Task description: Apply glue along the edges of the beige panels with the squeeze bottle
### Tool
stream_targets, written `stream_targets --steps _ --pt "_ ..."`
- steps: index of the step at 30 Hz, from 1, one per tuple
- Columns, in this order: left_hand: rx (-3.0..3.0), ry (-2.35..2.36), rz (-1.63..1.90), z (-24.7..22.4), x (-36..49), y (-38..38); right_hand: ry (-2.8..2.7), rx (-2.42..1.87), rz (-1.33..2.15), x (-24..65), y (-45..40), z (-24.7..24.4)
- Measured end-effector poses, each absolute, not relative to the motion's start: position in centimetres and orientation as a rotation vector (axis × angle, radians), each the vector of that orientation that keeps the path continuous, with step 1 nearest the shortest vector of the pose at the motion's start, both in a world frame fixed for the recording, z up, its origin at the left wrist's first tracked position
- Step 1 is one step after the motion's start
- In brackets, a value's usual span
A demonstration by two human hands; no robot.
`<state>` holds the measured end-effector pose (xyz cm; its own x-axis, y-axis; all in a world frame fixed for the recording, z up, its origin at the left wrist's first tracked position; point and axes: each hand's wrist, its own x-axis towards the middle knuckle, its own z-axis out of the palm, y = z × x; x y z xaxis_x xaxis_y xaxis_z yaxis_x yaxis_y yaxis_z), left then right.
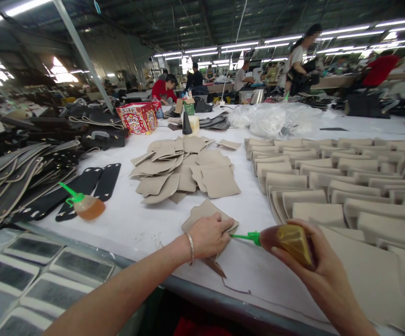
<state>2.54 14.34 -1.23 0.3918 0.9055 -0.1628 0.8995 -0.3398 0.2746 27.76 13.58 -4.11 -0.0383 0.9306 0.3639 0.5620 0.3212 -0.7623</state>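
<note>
Near the table's (125,224) front edge, the left hand (207,235) presses a beige piece (202,211) flat, fingers together. The right hand (314,261), fingers clamped, holds 1 glue bottle (289,239), its green nozzle (246,237) seemingly touching the piece's edge.

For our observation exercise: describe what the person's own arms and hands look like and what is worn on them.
Both forearms are bare, with no sleeves or gloves showing. The left hand has a thin silver bracelet at the wrist. The right hand shows no ring, watch or bracelet.
</note>
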Motion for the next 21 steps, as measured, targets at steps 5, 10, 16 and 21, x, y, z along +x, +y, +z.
stream_targets --steps 5,10,16,21 --pt "2.326 1.564 0.03 -1.5 2.4 14.3 -1.688 -1.353 0.641 27.6 12.8 -4.1" --pt "2.303 1.547 0.027 -1.7 2.2 14.2 -1.688 -1.374 0.667 27.3 12.0 -4.3" --pt "2.281 1.549 0.06 -1.8 2.1 14.1 -1.717 -1.315 0.583 27.3 11.3 -4.7" --pt "2.289 1.54 0.062 -2.0 2.1 14.1 -1.819 -1.271 0.686 27.9 11.0 -5.5"
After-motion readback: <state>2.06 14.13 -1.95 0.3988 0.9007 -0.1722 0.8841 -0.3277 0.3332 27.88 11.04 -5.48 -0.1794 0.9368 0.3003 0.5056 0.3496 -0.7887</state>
